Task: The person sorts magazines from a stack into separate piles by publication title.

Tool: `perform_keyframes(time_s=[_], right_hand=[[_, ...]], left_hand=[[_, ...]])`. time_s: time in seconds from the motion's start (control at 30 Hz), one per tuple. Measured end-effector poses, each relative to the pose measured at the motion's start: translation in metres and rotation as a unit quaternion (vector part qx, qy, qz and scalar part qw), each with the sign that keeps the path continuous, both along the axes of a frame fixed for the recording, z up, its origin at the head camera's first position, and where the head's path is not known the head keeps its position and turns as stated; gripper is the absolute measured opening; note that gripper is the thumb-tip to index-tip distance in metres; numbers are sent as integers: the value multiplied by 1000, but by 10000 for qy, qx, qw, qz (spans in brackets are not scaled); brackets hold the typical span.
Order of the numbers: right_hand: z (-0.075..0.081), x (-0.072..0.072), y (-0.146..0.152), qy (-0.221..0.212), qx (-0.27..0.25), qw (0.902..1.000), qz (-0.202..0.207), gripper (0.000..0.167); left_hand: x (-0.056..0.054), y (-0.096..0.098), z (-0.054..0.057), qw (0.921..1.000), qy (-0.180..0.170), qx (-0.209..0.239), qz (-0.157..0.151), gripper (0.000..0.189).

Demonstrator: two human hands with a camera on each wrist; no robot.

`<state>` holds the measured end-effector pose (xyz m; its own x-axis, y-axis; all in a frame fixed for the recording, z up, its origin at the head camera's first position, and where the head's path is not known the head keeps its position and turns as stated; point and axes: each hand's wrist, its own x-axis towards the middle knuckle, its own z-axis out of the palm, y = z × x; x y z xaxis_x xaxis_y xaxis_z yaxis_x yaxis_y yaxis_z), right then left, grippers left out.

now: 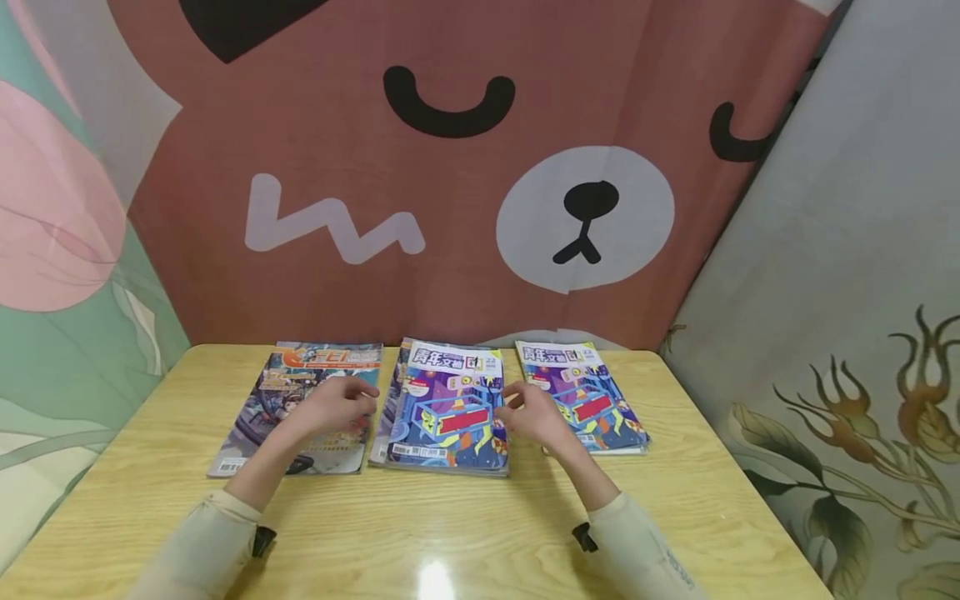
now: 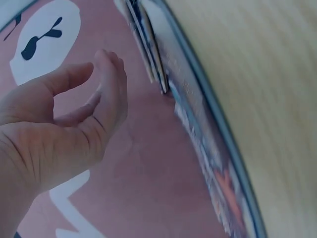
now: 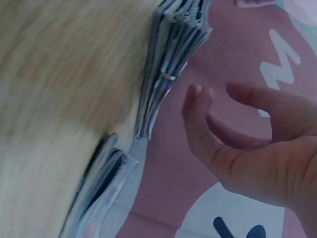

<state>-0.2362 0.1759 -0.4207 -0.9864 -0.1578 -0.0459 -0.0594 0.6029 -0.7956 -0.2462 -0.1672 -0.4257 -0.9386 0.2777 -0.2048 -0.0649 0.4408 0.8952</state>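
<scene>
Head view shows us three magazine piles along the worktop's (image 1: pixel 420 533) far edge: the left pile (image 1: pixel 273 408) toward the far-left corner, the middle pile (image 1: pixel 442 387), and the right pile (image 1: pixel 596 392) toward the far-right corner. We see the left hand (image 1: pixel 337 407) over the left pile and the right hand (image 1: pixel 534 415) beside the middle pile, both loosely curved, thumbs parted from fingertips.

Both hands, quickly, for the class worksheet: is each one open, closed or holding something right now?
Left hand: open, fingers loosely curved, holding nothing.
Right hand: open, fingers loosely curved, holding nothing.
</scene>
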Motion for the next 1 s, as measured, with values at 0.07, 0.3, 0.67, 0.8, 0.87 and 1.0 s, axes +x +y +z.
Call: perform_keyframes(time_s=[0.07, 0.3, 0.67, 0.8, 0.87, 1.0], right_hand=[[-3, 0, 3, -143, 277, 9995, 18, 46], [-10, -3, 9, -656, 595, 9961, -38, 54], [-15, -6, 9, -1162, -134, 9931, 115, 42], [-17, -7, 10, -1300, -199, 9911, 213, 34], [-18, -7, 10, -1361, -281, 9900, 249, 32], [-21, -7, 10, -1435, -403, 9885, 261, 32]], left_hand=[[-1, 5, -4, 9999, -32, 144, 11, 40], [-7, 20, -9, 9997, -133, 189, 35, 48], [-7, 31, -8, 9984, -399, 398, 42, 44], [-5, 33, -8, 9978, -535, 392, 86, 42], [-5, 33, -9, 9975, -578, 389, 96, 41], [-6, 33, -12, 9970, -614, 439, 139, 42]])
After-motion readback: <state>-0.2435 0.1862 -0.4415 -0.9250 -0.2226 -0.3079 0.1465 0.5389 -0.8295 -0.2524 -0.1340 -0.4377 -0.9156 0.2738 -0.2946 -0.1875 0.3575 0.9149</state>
